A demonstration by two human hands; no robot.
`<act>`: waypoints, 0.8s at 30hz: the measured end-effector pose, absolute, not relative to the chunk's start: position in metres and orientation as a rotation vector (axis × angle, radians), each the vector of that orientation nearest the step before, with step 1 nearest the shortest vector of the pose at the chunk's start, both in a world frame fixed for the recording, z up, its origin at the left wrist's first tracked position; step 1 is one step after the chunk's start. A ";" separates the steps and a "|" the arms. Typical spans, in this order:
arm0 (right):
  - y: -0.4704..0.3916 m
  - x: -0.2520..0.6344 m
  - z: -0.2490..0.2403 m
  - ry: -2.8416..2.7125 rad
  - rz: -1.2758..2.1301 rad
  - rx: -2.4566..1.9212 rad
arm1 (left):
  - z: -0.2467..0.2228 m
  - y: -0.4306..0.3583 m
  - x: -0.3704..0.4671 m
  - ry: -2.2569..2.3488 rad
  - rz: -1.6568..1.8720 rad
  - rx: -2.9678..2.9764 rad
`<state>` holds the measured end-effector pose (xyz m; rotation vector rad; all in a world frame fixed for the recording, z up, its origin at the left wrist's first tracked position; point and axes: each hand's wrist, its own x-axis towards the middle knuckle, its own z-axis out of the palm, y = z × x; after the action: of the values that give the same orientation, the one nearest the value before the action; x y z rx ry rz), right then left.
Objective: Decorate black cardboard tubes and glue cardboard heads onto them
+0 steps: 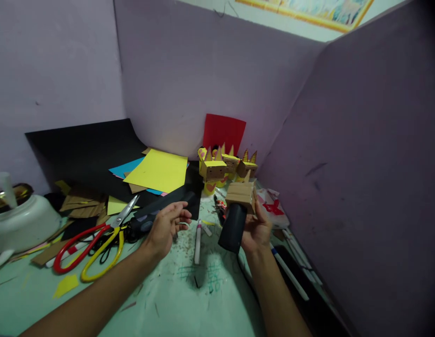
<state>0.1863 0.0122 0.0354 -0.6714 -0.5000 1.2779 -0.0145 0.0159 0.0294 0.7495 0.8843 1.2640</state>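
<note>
My right hand (257, 234) is closed around a craft figure with a small cardboard box head (240, 193) and a black paper tube (234, 229) below it. The figure is held above the table, tilted, with a pointed cardboard piece on top. My left hand (171, 227) is empty, its fingers loosely bent and apart, palm turned toward the figure. Between the hands a white marker (198, 243) lies on the table. To the left of my left hand are scissors (112, 231) with one red and one yellow handle, beside a dark object with a black cord.
Several finished-looking cardboard figures (214, 173) with horns stand at the back before a red sheet (224, 131). Yellow paper (157, 171) lies over other sheets on black paper (87, 150). A white pot (31, 220) stands at left, cardboard scraps (84, 201) beside it. Purple walls enclose the table.
</note>
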 end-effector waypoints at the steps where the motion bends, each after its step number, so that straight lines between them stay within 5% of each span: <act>1: 0.011 0.182 0.035 -0.517 1.299 -0.677 | 0.029 0.015 -0.015 0.870 1.234 0.783; 10: 0.006 0.149 0.021 -0.893 1.365 -0.735 | 0.034 0.000 -0.007 0.716 0.890 0.896; 15: 0.012 0.164 0.008 -1.259 0.784 -1.328 | 0.048 0.014 -0.025 0.882 1.167 0.781; 24: -0.001 0.138 0.008 -2.487 0.131 -1.571 | 0.046 0.021 -0.026 0.966 1.133 0.614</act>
<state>0.1381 -0.0005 0.0077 -1.5713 -2.4874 0.1314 -0.0264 0.0212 0.0464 0.6144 0.9662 1.1335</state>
